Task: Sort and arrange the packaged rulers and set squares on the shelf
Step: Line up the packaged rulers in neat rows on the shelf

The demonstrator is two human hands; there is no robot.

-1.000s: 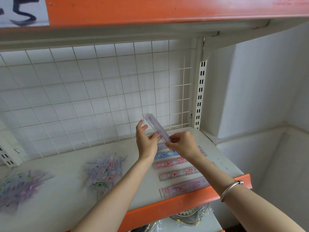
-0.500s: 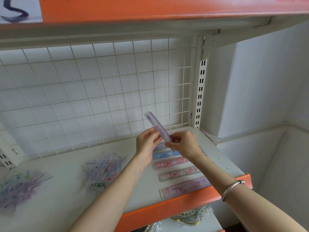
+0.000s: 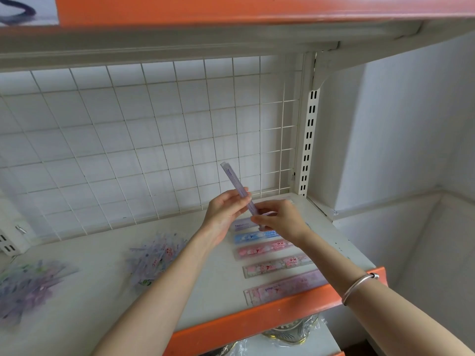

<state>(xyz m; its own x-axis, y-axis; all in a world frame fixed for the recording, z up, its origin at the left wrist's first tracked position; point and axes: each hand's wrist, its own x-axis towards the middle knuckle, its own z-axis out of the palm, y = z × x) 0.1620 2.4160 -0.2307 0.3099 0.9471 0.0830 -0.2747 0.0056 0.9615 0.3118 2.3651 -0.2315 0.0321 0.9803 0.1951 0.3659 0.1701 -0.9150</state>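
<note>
– Packaged ruler (image 3: 237,187): where is it being held?
– It is being held tilted above the shelf (image 3: 102,278), over a row of 5 rulers (image 3: 259,250) lying flat near the right end.
– And the hands?
– Its middle is being pinched by the left hand (image 3: 223,211), its lower end by the right hand (image 3: 280,219). 2 loose piles (image 3: 154,258) are lying further left.

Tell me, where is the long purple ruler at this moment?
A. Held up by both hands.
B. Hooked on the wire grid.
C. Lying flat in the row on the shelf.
A: the left hand and the right hand both pinch the purple ruler, tilted up above the shelf.
</note>
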